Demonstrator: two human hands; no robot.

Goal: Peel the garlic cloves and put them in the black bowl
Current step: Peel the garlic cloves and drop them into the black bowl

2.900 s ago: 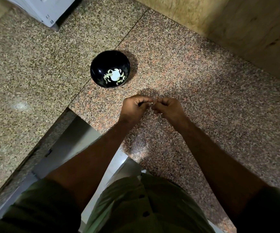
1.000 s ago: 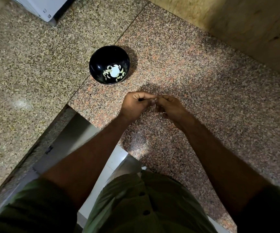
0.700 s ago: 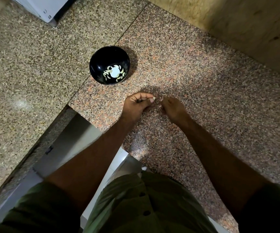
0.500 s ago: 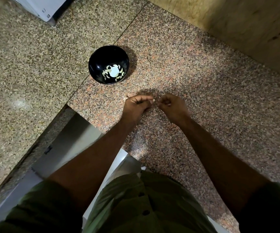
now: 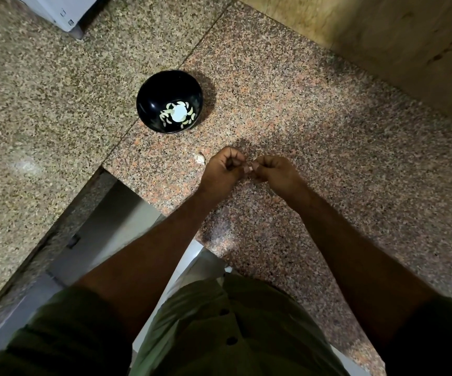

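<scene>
While pinched between curled fingertips of left hand point(image 5: 220, 173) and right hand point(image 5: 275, 172), over speckled granite counter point(image 5: 314, 109): small pale garlic clove point(image 5: 248, 169), mostly hidden. Just left of left hand, lying on counter: whitish scrap of garlic point(image 5: 200, 158). Farther off, upper left: glossy black bowl point(image 5: 151, 104), holding pale peeled cloves point(image 5: 177, 116).

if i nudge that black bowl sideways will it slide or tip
The black bowl probably slides: the granite counter looks polished. It is likely light, holding only a few peeled cloves. Its rounded sides suggest a narrow base, so a high push might rock it.
</scene>
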